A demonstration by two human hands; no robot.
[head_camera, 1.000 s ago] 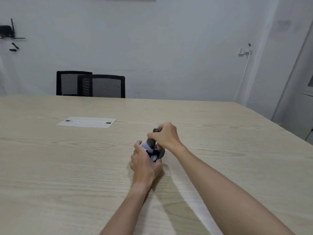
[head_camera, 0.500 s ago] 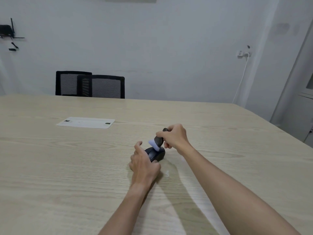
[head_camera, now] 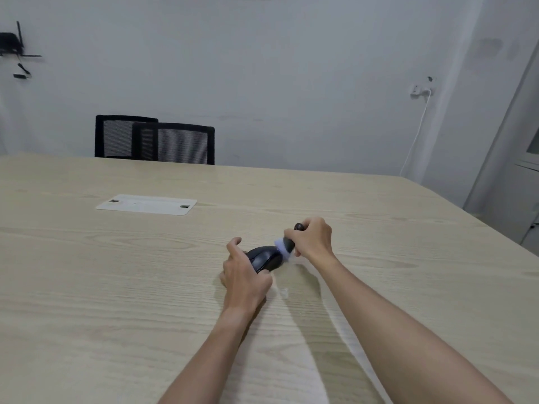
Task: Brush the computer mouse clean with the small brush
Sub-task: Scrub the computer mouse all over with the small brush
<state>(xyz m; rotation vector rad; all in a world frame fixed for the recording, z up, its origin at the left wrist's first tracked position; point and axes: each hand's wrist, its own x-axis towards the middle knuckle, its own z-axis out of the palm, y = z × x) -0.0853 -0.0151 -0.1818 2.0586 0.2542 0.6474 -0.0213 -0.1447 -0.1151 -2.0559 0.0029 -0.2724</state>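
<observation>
A black computer mouse (head_camera: 266,258) lies on the pale wooden table (head_camera: 116,287), a little right of centre. My left hand (head_camera: 243,272) grips its near left side and holds it down. My right hand (head_camera: 313,239) is closed around a small dark-handled brush (head_camera: 288,244) with pale bristles. The bristles touch the far right end of the mouse. The brush handle's tip sticks out above my fingers. Most of the mouse's near half is hidden by my left hand.
A white cable cover plate (head_camera: 147,204) is set into the table at the far left. Two black mesh chairs (head_camera: 154,139) stand behind the far edge. The table's right edge runs diagonally at right. A small white scrap (head_camera: 284,293) lies beside my left wrist.
My right hand has drawn the brush to the right, from over the middle of the mouse to its far right end. More of the mouse top shows. My left hand stays put.
</observation>
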